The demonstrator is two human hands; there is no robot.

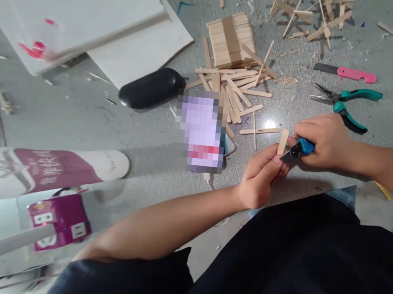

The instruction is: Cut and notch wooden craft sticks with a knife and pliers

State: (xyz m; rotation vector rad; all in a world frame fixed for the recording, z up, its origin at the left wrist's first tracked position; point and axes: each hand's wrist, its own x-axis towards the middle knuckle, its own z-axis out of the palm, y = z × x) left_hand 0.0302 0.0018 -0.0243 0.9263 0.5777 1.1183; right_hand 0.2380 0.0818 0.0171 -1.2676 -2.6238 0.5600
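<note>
Your left hand point(261, 177) is closed around the lower end of a flat wooden craft stick point(283, 142). It pinches the stick between thumb and fingertips, so that the rounded upper end stands free above the fingers, tilted slightly to the right. This low grip appears to leave the stick's edge exposed to the blade while the fingers sit below the contact point. Your right hand point(323, 139) is clenched on a blue-handled utility knife point(303, 147). Its short blade points left and downward and meets the stick just above your left fingertips, so blade and fingers are very near each other. Both hands work near the front edge of the grey work surface point(80, 116), close above your lap; whether they rest on it cannot be told. Your left forearm runs in from the lower left with the wrist bent upward and the palm turned toward you. Your right forearm enters nearly level from the right edge, wrist straight, knuckles up. Supplies lie ahead of you, apparently placed for easy reach: a loose heap of craft sticks point(234, 90) just beyond the hands, a banded bundle of sticks point(232, 38) behind it, teal-handled pliers point(339, 105) just beyond your right hand, and a pink-handled cutter point(351, 73) farther out. Wood shavings point(288, 79) are scattered beside the heap. A black case point(151, 87) and white boards point(81, 8) lie well apart to the left.
</note>
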